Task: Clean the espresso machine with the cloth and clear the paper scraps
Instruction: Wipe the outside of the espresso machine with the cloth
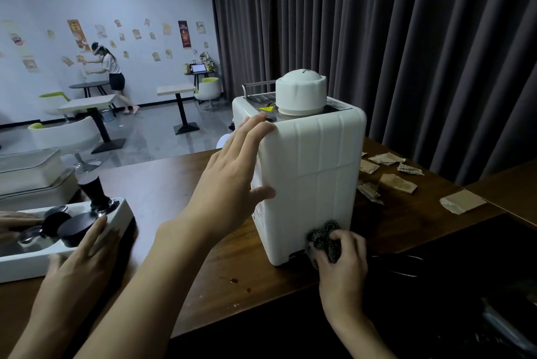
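The white espresso machine (313, 172) stands on the dark wooden counter (162, 184) with its back panel towards me. My left hand (232, 172) lies flat and open against its upper left side, fingers at the top edge. My right hand (341, 259) grips a dark crumpled cloth (324, 238) pressed against the machine's lower right corner. Several brown paper scraps (396, 182) lie on the counter to the right of the machine, one larger piece (462, 201) nearer the counter's right end.
Another person's hand (84, 245) rests on a white tray (116, 222) with a tamper and dark lids at my left. A white lidded appliance (32, 175) sits behind it. Small stains (234, 280) mark the counter. Dark curtains hang behind; a person stands by the far wall.
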